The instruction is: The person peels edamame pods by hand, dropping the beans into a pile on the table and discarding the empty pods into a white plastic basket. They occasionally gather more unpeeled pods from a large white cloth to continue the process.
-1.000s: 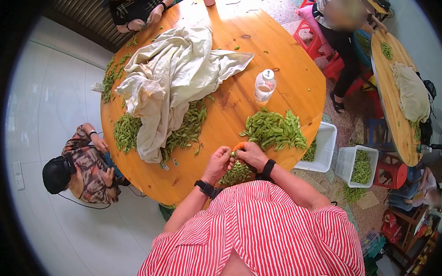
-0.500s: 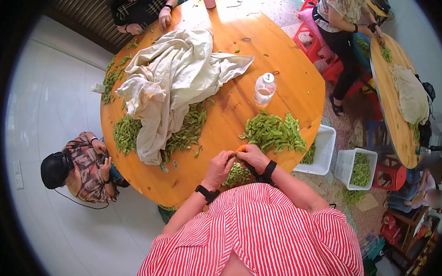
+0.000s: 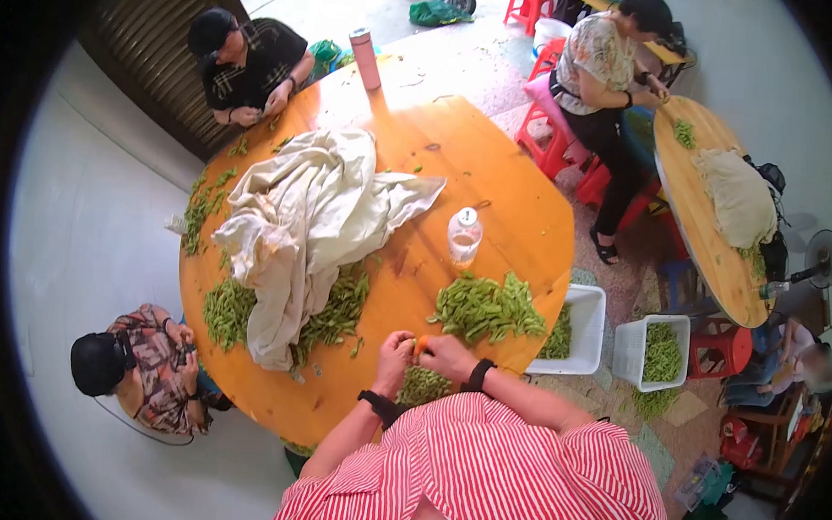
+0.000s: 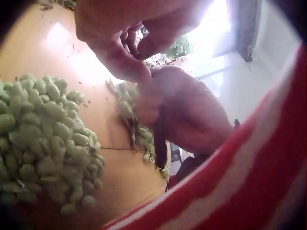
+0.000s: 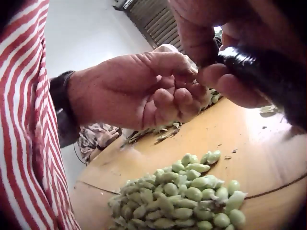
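Observation:
My left hand point(image 3: 392, 362) and right hand point(image 3: 451, 357) meet fingertip to fingertip over the table's near edge. In the right wrist view, the left hand point(image 5: 139, 88) has curled fingers, its thumb and forefinger pinching a bean pod mostly hidden by the fingers. The right hand grips a dark, shiny thing point(image 5: 254, 72) lying along its fingers; I cannot tell its kind. Something orange point(image 3: 422, 345) shows at the right fingertips in the head view. Below the hands lies a heap of shelled green beans point(image 5: 177, 201). Beyond them sits a pile of bean pods point(image 3: 489, 307).
A plastic bottle point(image 3: 464, 236) and a tumbler point(image 3: 364, 58) stand on the wooden table point(image 3: 416, 136). A pale cloth point(image 3: 293, 228) partly covers more pods. White baskets point(image 3: 629, 357) stand on the floor at right, by a red stool point(image 3: 720, 349). Other people sit or stand around.
The head view has tilted up, so the table sits lower and people at the back show more. Both hands stay together; the green bit seen between them a second ago is now hidden.

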### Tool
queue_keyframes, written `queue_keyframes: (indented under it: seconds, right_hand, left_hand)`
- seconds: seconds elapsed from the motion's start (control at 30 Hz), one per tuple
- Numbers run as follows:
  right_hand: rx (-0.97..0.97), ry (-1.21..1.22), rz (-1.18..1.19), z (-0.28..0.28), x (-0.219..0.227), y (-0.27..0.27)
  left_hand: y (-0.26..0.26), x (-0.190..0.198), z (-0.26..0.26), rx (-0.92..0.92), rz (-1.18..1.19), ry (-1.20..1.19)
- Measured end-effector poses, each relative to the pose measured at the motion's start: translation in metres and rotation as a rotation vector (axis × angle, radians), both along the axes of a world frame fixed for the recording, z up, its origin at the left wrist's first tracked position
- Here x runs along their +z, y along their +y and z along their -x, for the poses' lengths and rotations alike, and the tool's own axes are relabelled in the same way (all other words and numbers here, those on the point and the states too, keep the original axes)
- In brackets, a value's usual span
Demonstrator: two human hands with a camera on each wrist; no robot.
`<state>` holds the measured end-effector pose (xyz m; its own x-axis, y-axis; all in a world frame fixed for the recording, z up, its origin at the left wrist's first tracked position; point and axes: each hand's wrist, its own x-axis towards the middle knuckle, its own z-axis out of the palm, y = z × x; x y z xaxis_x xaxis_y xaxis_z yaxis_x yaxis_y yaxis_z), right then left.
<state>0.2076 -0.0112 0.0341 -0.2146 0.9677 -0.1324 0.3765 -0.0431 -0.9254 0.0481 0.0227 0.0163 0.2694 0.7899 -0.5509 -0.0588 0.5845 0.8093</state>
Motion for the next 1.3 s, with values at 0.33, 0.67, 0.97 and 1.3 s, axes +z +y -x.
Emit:
queue_keyframes:
  seconds: [0.33, 0.67, 0.97, 1.3]
  right_hand:
    - [-0.425, -0.518, -0.155, -0.061, 0.019, 0.02]
    - [-0.42, -0.596, -0.192, -0.062, 0.023, 0.008]
    - [0.119, -0.485, -0.109, -0.01, 0.027, -0.004]
    - [0.18, -0.5, -0.213, -0.005, 0.031, -0.007]
  left_hand:
    - [-0.001, 0.007, 0.01, -0.109, 0.115, -0.1]
    - [-0.004, 0.015, 0.013, -0.065, 0.17, -0.126]
    - [-0.007, 0.003, 0.017, -0.098, 0.198, -0.219]
    - [-0.011, -0.01, 0.029, -0.157, 0.257, -0.273]
